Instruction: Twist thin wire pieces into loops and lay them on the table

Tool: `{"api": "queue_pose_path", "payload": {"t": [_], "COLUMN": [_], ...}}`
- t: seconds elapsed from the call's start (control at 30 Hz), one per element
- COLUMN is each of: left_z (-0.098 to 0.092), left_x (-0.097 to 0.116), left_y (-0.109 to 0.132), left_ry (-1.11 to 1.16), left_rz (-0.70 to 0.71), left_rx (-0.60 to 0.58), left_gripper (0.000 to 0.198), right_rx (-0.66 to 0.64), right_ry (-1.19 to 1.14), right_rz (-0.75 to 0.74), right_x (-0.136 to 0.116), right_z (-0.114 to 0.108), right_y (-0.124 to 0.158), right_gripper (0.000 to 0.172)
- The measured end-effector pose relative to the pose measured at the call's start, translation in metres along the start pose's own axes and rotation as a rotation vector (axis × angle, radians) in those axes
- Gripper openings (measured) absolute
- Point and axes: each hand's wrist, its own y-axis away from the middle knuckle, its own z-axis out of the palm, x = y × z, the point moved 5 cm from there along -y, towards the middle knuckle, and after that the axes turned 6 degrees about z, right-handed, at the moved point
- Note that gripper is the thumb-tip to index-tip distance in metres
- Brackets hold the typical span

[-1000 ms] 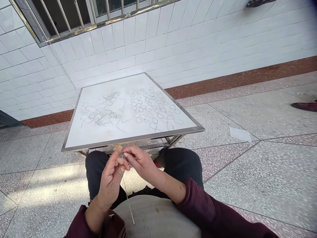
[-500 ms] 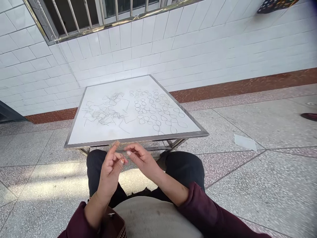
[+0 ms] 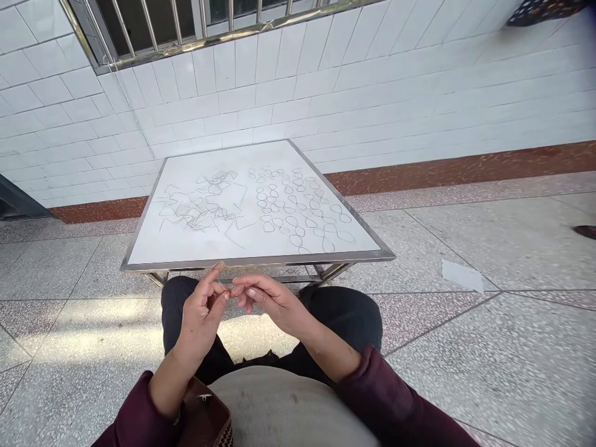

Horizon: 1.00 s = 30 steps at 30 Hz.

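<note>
Wire [image 3: 220, 284], in the head view, could slip or spring away should the left hand [image 3: 199, 313] loosen its narrow pinch, the thin strand showing between that thumb and fingers, while the right hand [image 3: 274, 303], fingers bent, sits just beside, its hold impossible to tell, before the table [image 3: 261, 259].
</note>
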Motion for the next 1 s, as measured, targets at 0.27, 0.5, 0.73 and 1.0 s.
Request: {"api": "queue_pose_path", "payload": {"t": [0.27,0.5,0.73,1.0], "left_z": [-0.001,-0.002,-0.004,-0.003], "left_x": [0.005,0.007,0.008,0.003], "left_y": [-0.002,-0.003,-0.002,-0.001], "left_ry": [-0.190,-0.288,-0.348,-0.333], "left_rz": [0.075,0.151,0.145,0.175], "left_rx": [0.038,0.045,0.051,0.118], "left_gripper": [0.043,0.040,0.039,0.038], "right_rx": [0.071,0.170,0.023,0.128], "right_ry": [-0.275,-0.190,0.019,0.038], "right_rz": [0.247,0.280,0.378,0.270], "right_x": [0.016,0.023,0.021,0.018], "right_z": [-0.006,-0.007,-0.002,0.011], "right_y": [0.003,0.002,0.003,0.004], "right_gripper": [0.029,0.027,0.028,0.026]}}
